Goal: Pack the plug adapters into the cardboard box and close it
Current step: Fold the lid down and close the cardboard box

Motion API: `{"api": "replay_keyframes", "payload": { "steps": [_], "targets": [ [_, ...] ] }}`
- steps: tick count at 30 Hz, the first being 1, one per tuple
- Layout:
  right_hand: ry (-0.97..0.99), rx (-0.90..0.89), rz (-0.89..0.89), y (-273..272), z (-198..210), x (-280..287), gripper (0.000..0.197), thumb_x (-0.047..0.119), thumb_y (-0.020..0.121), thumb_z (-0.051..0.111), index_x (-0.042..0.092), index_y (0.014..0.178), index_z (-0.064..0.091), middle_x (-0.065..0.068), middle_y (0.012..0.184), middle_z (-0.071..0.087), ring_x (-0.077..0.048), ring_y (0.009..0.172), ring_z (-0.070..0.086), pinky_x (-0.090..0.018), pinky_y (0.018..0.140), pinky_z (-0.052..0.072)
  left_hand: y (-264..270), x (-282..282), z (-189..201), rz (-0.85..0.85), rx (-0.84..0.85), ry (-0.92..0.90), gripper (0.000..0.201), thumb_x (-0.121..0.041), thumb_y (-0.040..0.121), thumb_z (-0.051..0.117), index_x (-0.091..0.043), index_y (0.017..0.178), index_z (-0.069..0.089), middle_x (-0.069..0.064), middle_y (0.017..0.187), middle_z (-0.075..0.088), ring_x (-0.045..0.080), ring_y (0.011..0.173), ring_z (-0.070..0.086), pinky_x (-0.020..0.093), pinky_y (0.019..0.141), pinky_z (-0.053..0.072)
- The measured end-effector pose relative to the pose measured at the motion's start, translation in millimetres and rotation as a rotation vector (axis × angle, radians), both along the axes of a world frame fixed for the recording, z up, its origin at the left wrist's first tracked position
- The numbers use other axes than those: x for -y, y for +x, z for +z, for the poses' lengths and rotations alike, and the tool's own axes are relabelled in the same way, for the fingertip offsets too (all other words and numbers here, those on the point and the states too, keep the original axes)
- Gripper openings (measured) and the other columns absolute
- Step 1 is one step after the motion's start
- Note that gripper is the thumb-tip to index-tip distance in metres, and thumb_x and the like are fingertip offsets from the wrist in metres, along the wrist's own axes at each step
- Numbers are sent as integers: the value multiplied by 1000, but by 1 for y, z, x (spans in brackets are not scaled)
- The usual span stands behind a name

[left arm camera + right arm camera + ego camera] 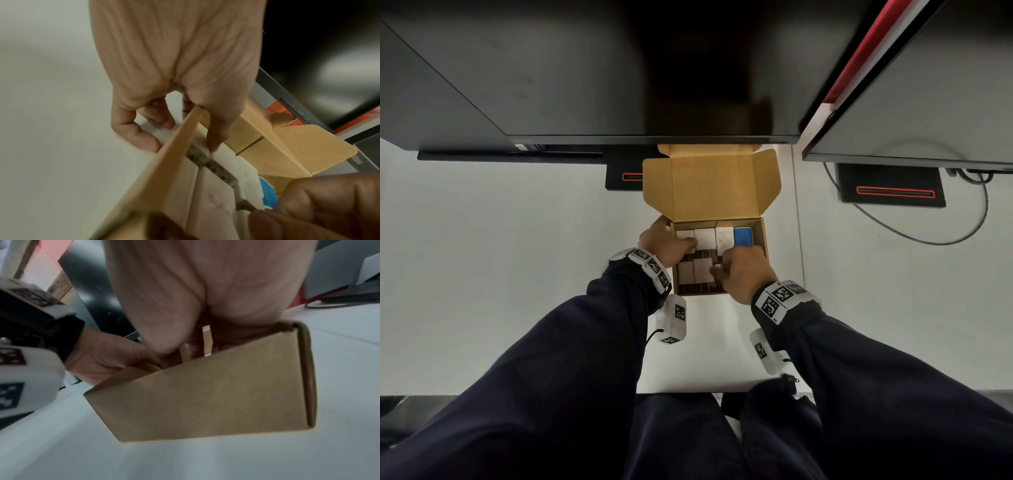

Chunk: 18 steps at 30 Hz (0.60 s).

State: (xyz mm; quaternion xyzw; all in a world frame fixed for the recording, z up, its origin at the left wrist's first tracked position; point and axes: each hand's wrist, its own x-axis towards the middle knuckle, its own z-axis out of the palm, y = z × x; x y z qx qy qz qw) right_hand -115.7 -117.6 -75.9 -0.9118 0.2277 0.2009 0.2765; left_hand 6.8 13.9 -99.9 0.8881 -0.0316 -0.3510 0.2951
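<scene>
A brown cardboard box stands open on the white table, its lid folded back. Several white plug adapters and one blue adapter lie packed inside. My left hand grips the box's left wall, thumb inside on a white adapter and fingers curled outside. My right hand reaches into the front right of the box, its curled fingers pinching a white adapter. The right wrist view shows the box's front wall below that hand.
A large dark monitor hangs just behind the box, its stand beside the lid. A second monitor, its stand and a cable lie to the right. The table edge is near my body.
</scene>
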Motion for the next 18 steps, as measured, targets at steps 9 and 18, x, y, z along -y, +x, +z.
{"api": "replay_keyframes", "payload": {
  "steps": [9,18],
  "targets": [
    [63,327,14,-12,19,38,9,17,86,68,14,78,68,-2,75,68,-18,70,64,-28,67,53,-2,-5,14,61,-104,-95,59,-53,75,76,-31,126,59,-1,122,70,28,113,66,41,97,53],
    [338,401,-655,11,34,87,41,48,93,60,24,123,46,4,106,58,-19,95,61,-31,83,49,7,-7,52,436,-190,-466,47,-48,90,67,-29,132,60,-6,116,69,22,121,59,47,106,38]
  ]
}}
